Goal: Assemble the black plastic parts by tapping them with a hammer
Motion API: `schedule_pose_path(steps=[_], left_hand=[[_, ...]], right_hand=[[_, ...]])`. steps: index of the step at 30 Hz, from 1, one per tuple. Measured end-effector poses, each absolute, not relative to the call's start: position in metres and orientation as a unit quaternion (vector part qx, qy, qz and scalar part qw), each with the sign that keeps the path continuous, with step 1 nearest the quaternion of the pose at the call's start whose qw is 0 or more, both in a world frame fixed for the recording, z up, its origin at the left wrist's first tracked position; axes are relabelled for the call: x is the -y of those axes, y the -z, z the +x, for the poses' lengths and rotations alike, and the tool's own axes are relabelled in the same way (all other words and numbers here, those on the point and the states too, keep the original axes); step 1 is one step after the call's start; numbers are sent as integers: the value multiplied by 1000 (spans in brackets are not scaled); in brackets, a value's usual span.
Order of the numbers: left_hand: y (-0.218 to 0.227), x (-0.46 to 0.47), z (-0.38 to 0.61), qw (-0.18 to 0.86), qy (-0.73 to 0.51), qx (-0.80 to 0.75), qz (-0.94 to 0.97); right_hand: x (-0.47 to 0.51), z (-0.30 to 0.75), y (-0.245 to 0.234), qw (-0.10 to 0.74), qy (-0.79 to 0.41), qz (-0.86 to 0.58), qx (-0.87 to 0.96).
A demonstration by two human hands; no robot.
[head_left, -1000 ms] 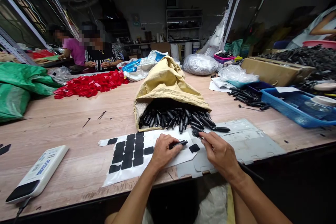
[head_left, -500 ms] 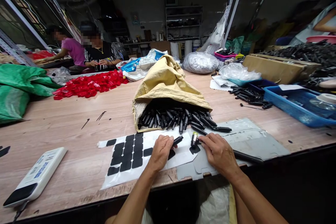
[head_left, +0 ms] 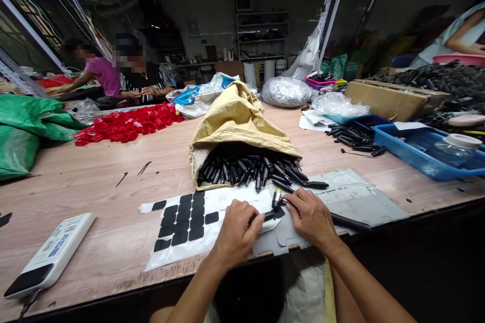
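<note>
My left hand [head_left: 238, 229] is closed around a short black cylindrical part [head_left: 270, 215], whose end sticks out to the right just below the hammer head. In my right hand [head_left: 310, 216] is a small hammer [head_left: 277, 199] with a dark head and a yellow-green face turned up; its black handle runs out to the right behind the hand. Both hands are low over a grey board [head_left: 352, 197] and a white sheet [head_left: 223, 197] bearing rows of black rounded-square pads [head_left: 182, 224]. Whether hammer and part touch, I cannot tell.
A yellow sack [head_left: 242, 121] spills similar black parts [head_left: 257, 174] behind my hands. Red pieces [head_left: 129, 123] are heaped left, near a green sack [head_left: 30, 131]. A white device [head_left: 51, 255] lies front left, a blue tray [head_left: 420, 154] right. Co-workers [head_left: 140, 75] sit across.
My left hand has moved right and down with the black part, bringing its end under the hammer head. The right hand keeps its hold on the hammer. The view has shifted slightly.
</note>
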State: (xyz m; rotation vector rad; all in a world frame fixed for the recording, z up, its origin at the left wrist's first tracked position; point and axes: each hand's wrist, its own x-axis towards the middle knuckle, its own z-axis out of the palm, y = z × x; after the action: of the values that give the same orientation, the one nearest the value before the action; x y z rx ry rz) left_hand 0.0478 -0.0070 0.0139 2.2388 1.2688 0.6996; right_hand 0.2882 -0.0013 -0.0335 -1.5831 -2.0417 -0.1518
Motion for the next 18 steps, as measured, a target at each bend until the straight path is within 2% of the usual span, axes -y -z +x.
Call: schedule_pose_path(steps=[3, 5, 9, 12, 15, 18], left_hand=[[-16, 50, 46, 341, -216, -415, 815], [-2, 75, 42, 372, -153, -394, 826], [43, 101, 30, 328, 0, -469, 820], [55, 106, 22, 298, 67, -524, 795], [31, 100, 24, 349, 56, -496, 793], [-9, 70, 34, 406, -59, -463, 786]], right_hand=[[1, 288, 34, 273, 60, -588, 759], [2, 288, 34, 273, 65, -588, 759], [2, 288, 35, 275, 72, -588, 757], [2, 287, 35, 277, 72, -587, 758], [2, 287, 35, 275, 69, -589, 757], [2, 287, 35, 271, 64, -593, 756]])
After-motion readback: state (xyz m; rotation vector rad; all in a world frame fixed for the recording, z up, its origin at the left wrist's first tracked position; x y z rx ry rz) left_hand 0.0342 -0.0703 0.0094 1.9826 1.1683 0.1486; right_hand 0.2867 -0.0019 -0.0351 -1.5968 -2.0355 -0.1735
